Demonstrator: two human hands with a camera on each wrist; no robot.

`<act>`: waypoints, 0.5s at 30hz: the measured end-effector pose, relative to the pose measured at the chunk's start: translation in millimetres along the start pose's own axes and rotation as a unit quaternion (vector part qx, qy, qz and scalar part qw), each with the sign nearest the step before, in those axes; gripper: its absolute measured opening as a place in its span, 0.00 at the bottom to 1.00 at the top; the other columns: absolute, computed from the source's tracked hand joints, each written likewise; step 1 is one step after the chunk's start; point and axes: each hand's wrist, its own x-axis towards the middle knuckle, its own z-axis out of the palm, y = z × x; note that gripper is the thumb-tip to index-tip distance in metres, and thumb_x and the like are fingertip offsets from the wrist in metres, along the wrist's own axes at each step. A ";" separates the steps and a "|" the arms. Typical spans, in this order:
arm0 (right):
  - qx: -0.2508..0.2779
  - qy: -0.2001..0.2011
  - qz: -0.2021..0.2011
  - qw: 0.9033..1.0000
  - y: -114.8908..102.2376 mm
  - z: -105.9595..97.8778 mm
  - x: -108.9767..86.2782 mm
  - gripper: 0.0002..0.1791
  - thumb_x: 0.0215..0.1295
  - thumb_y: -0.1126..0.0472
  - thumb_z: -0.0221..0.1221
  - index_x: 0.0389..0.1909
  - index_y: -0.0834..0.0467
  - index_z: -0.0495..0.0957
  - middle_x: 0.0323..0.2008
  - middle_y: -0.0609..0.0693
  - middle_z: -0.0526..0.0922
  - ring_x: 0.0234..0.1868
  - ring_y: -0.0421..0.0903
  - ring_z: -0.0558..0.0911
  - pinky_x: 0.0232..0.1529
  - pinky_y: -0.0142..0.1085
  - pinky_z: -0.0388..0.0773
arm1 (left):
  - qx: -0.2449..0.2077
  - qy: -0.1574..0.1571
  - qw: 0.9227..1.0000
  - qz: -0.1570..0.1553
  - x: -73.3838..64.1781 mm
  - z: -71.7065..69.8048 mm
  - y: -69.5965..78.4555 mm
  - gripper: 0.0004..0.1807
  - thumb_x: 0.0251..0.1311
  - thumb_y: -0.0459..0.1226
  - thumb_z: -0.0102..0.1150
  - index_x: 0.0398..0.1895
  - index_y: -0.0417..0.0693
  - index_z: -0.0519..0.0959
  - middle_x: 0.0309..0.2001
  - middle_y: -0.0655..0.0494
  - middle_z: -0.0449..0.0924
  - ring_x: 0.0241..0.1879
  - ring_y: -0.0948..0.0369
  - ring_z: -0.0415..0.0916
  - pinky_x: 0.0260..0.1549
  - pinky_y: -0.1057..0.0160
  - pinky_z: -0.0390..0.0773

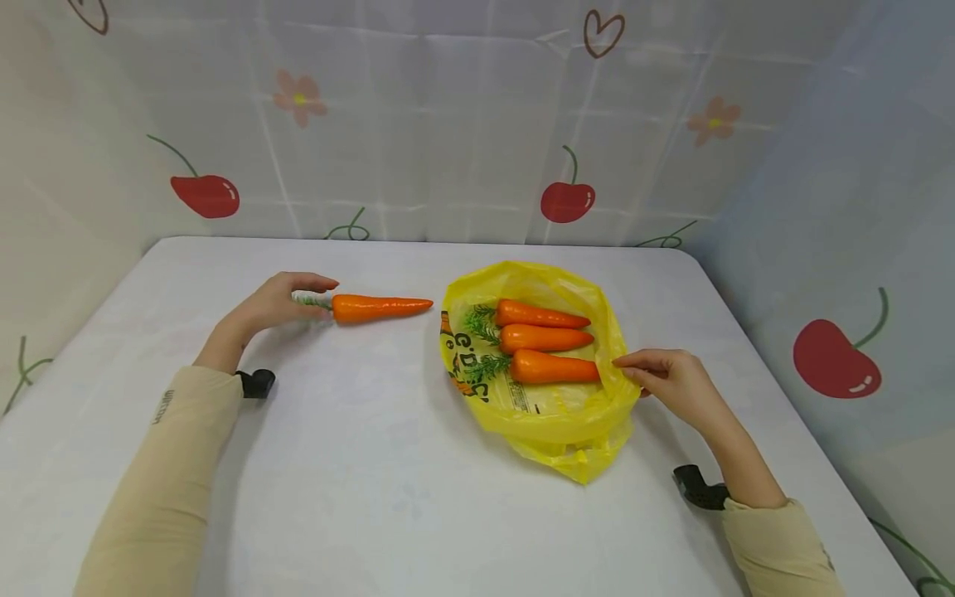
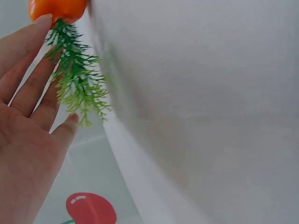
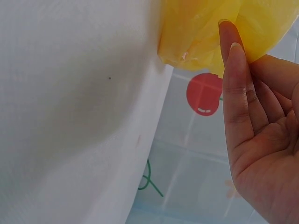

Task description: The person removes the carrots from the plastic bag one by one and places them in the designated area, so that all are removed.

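Observation:
An orange carrot with green leaves lies to the left, its tip pointing right. At its leafy end is my left hand, fingers spread around the leaves and the thumb tip at the carrot's thick end. The yellow plastic bag lies with its mouth spread wide. Inside it are three carrots: a far one, a middle one and a near one, leaves to the left. On the right, my right hand pinches the bag's rim between thumb and fingers; the right wrist view shows this pinch closely.
A white-covered table lies under everything. Behind it hangs a pale curtain printed with cherries, hearts and flowers, and similar panels stand at the left and right. Black wrist mounts sit on both wrists.

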 end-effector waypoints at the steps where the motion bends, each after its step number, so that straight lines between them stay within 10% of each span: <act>1: 0.000 0.000 -0.001 1.000 0.0 0.0 0.1 0.11 0.63 0.70 0.58 0.45 0.66 0.81 0.39 0.57 0.81 0.27 0.46 0.78 0.30 0.32 0.78 | 0.004 0.005 1.000 -0.001 -0.7 -0.9 1.4 0.27 0.59 0.36 0.62 0.61 0.38 0.70 0.59 0.38 0.69 0.61 0.45 0.59 0.58 0.40 0.54; 7: -0.001 -0.001 -0.001 1.000 -0.6 -0.6 0.1 0.10 0.62 0.71 0.58 0.44 0.67 0.81 0.39 0.58 0.81 0.27 0.46 0.78 0.30 0.32 0.79 | 0.009 0.046 0.999 0.022 1.1 -1.1 20.8 0.26 0.61 0.37 0.60 0.62 0.41 0.70 0.60 0.41 0.68 0.63 0.47 0.57 0.58 0.40 0.55; 15: 0.003 -0.001 0.005 1.000 -1.2 -0.9 -0.5 0.11 0.63 0.71 0.58 0.45 0.67 0.80 0.40 0.59 0.81 0.28 0.46 0.78 0.30 0.32 0.79 | -0.123 0.061 0.982 0.130 21.0 28.0 83.8 0.23 0.61 0.34 0.59 0.59 0.39 0.72 0.57 0.46 0.73 0.58 0.54 0.66 0.61 0.55 0.59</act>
